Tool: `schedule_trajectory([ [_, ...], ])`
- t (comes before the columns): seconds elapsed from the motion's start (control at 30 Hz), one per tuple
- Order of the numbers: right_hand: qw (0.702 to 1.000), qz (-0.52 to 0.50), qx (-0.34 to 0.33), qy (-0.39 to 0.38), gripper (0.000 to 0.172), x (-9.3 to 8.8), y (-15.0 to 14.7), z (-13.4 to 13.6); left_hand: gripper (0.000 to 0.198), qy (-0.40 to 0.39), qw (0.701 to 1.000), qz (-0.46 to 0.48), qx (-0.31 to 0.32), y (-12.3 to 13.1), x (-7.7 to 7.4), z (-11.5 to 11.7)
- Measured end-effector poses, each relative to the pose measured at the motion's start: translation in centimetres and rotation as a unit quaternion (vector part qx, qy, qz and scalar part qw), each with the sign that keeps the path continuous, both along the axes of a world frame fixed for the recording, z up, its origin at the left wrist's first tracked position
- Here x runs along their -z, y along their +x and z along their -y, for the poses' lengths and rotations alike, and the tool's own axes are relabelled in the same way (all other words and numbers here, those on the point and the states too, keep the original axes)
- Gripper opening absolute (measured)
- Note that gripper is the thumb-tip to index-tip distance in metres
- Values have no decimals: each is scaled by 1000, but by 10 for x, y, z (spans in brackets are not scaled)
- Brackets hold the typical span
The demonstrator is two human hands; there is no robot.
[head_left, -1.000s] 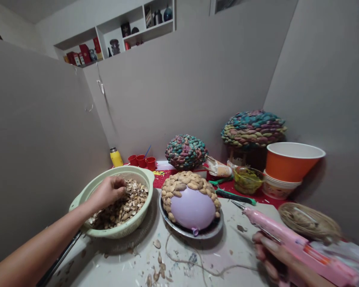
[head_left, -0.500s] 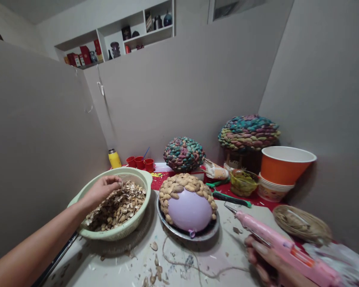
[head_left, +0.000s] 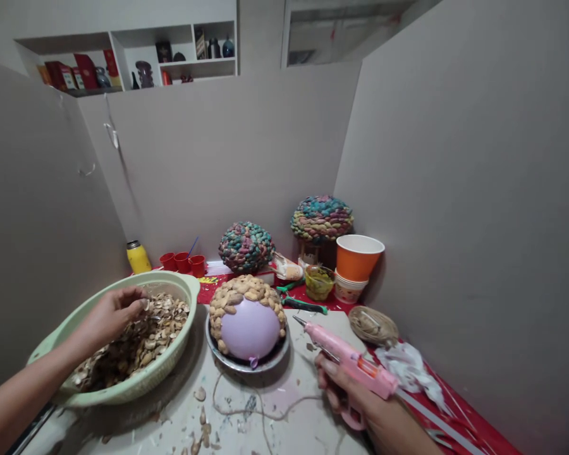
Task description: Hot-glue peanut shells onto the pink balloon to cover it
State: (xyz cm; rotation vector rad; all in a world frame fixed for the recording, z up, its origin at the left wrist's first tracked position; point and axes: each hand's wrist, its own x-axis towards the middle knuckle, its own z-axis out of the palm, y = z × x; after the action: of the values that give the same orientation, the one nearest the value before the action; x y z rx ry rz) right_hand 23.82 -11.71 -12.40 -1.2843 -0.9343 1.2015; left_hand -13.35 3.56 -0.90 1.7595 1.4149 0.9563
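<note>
My left hand [head_left: 116, 313] is over a pale green basket [head_left: 195, 291] of peanut shells [head_left: 164, 328]. Its thumb and fingers pinch together, with a pale bit of peanut shell at the tips. My right hand [head_left: 344, 385] grips a pink hot glue gun [head_left: 348, 351], its metal nozzle pointing up and left. Between the hands, a purple balloon [head_left: 249, 332] rests in a metal bowl [head_left: 265, 365]. Peanut shells [head_left: 239, 289] cover its top and sides in rows, leaving the front and the knot bare.
Behind stand painted shell domes [head_left: 246, 246], red cups [head_left: 196, 265], a yellow bottle [head_left: 137, 257], a yellow-smeared bowl [head_left: 318, 284] and an orange bucket [head_left: 358, 260]. Green-handled pliers [head_left: 303, 306] and a twine coil [head_left: 373, 325] lie right. Twine [head_left: 284, 416] and loose shells are on the white board [head_left: 289, 392].
The camera view has turned right, so everything sits further left. My left hand stays over the basket, its fingers pinched at the shells. My right hand still holds the glue gun.
</note>
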Motion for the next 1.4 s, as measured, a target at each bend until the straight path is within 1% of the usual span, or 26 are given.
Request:
schedule_trajectory([
  [0.07, 1000, -4, 1, 2, 53, -1, 0, 1, 34, -3, 1000, 16, 0, 9, -4, 9],
  [0.13, 1000, -5, -1, 6, 52, -1, 0, 2, 34, -9, 999, 39, 6, 22, -8, 24],
  [0.17, 1000, -5, -2, 8, 52, 0, 0, 3, 33, -19, 998, 65, 9, 30, -9, 33],
  [0.23, 1000, -6, 3, 21, 49, 3, 1, 5, 29, -35, 993, 110, 39, 51, -9, 54],
  [0.3, 999, -13, 5, 37, 46, 6, 1, 7, 25, -63, 984, 142, 82, 76, -5, 74],
  [0.37, 998, -22, 1, 58, 42, 7, 0, 10, 24, -104, 969, 190, 117, 103, 2, 90],
  [0.4, 997, -24, -5, 70, 41, 7, -1, 11, 25, -120, 959, 214, 143, 117, 8, 96],
  [0.47, 996, -16, -15, 92, 42, 4, -4, 16, 26, -152, 945, 237, 169, 143, 19, 104],
  [0.53, 994, 5, -16, 108, 43, -1, -7, 21, 26, -170, 936, 251, 180, 167, 31, 108],
  [0.6, 991, 42, 15, 124, 41, -9, -10, 26, 27, -187, 931, 255, 183, 185, 42, 109],
  [0.67, 985, 79, 34, 148, 37, -18, -12, 29, 28, -199, 929, 256, 181, 199, 51, 109],
  [0.7, 983, 91, 25, 158, 35, -22, -13, 30, 28, -201, 927, 259, 180, 203, 55, 109],
  [0.8, 979, 98, 12, 178, 29, -27, -14, 28, 30, -202, 922, 273, 185, 212, 63, 111],
  [1.0, 982, 46, -7, 182, 25, -22, -15, 21, 36, -232, 900, 307, 204, 214, 73, 111],
  [1.13, 986, 70, 6, 154, 32, -21, -15, 19, 36, -248, 890, 319, 212, 207, 73, 110],
  [1.23, 989, 72, 2, 128, 36, -23, -15, 20, 34, -266, 881, 321, 225, 200, 71, 109],
  [1.33, 988, 91, -1, 127, 37, -27, -17, 21, 29, -292, 864, 325, 251, 196, 69, 108],
  [1.4, 985, 111, -3, 131, 37, -31, -19, 22, 29, -314, 853, 329, 255, 195, 68, 108],
])
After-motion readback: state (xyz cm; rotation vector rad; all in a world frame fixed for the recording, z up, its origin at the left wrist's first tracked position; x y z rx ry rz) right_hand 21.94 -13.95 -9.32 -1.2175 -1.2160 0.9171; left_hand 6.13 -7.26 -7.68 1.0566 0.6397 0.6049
